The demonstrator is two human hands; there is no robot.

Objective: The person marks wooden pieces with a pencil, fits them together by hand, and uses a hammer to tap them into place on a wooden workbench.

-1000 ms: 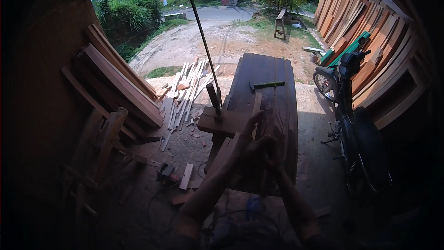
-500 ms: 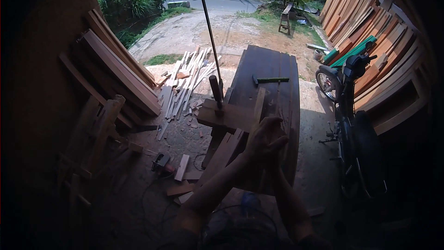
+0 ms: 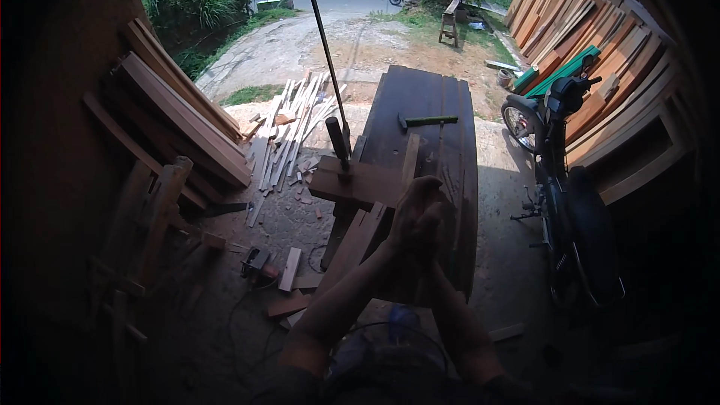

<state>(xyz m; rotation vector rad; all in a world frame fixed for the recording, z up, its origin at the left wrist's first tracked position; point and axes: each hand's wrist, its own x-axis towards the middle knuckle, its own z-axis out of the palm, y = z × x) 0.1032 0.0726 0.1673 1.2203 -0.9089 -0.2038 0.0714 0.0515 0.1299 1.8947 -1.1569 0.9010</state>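
My left hand and my right hand are closed together above a dark wooden workbench. Both hands lie in shadow, and whatever may be between them is hidden. A narrow light wooden strip rests on the bench just beyond my fingers; I cannot tell whether they touch it. Left of the hands is a wooden block with a dark upright handle standing at it. A thick plank slants beside my left forearm. Farther up the bench lies a hammer with a green handle.
Pale offcut strips are heaped on the floor at left, with a power tool nearer me. Boards lean along the left wall, more planks at right. A motorcycle stands right of the bench. A thin dark pole rises ahead.
The view has shifted slightly, moving the scene left and up. My hands stay together over the bench, their fingers now pointing more forward. A distant motorcycle has come into sight on the road.
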